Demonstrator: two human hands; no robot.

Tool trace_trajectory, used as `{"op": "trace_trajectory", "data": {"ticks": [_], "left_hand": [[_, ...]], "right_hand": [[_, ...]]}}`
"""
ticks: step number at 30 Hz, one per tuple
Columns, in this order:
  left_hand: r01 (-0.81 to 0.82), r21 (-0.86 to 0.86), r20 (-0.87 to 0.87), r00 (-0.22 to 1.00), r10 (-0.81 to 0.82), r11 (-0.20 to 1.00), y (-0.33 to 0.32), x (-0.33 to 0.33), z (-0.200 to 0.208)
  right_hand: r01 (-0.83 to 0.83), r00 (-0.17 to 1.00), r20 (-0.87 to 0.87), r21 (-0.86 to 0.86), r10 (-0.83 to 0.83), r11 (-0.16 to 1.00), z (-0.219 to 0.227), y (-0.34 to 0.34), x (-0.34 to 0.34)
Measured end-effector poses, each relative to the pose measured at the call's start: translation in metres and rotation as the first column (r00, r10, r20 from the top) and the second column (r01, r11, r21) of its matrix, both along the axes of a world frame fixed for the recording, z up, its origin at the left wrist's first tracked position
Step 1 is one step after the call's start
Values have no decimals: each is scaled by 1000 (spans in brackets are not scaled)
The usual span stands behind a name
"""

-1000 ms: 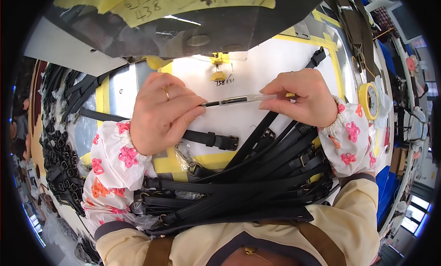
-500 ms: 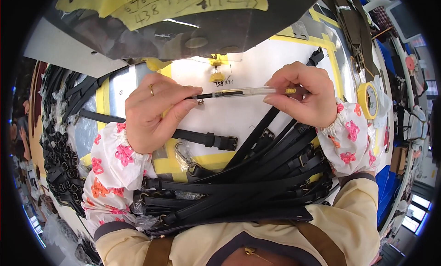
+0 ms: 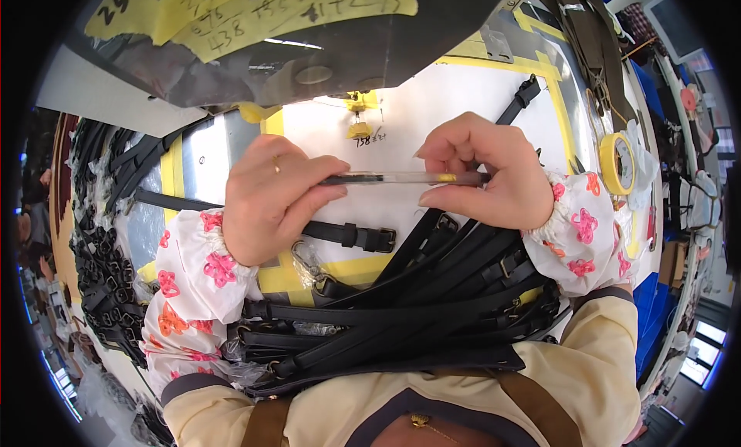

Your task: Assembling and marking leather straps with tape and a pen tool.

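A slim pen (image 3: 403, 177) with a clear barrel lies level between my two hands, above the white work surface. The thumb and forefinger of my left hand (image 3: 268, 204) pinch its dark left end. My right hand (image 3: 502, 173) is curled around the other end, where a yellow band shows on the barrel. Below the hands, a black strap with a buckle (image 3: 363, 237) points right from under my left wrist. A heap of black straps (image 3: 401, 316) lies closer to my body, with a metal snap hook (image 3: 312, 265) at its edge.
A dark machine housing (image 3: 309, 53) with yellow written-on tape overhangs the far left. Yellow guides (image 3: 357, 123) sit on the white surface (image 3: 432, 92) beneath it. A yellow tape roll (image 3: 617, 164) stands at right. More buckled straps (image 3: 116, 292) hang at left.
The pen has dropped slightly in view, and my hands have come closer together along it. My right hand has shifted left, my left hand slightly right. The view has also shifted a little.
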State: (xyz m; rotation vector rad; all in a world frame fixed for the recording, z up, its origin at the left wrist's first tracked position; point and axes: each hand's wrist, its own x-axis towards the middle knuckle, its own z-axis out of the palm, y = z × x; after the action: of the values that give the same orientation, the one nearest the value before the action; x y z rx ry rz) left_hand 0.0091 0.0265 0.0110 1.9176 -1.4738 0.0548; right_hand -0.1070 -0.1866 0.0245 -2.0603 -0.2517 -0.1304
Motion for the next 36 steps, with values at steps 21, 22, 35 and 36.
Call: {"op": "trace_trajectory", "data": {"ticks": [21,22,35,36], "left_hand": [[-47,-26,1,999,47,999,8,7,-5],[-37,-18,-24,999,37,999,8,7,-5],[-63,65,386,922,33,996,-3,-3,11],[-68,75,393,919,33,995,-4,-5,12]], "right_hand": [[122,992,12,29,-123,992,-1,-12,1],[120,993,12,30,-120,992,0,-13,2],[389,891,-379,347,-252,853,-2,-2,3],[398,895,-348,342,-279,851,-1,-1,2]]}}
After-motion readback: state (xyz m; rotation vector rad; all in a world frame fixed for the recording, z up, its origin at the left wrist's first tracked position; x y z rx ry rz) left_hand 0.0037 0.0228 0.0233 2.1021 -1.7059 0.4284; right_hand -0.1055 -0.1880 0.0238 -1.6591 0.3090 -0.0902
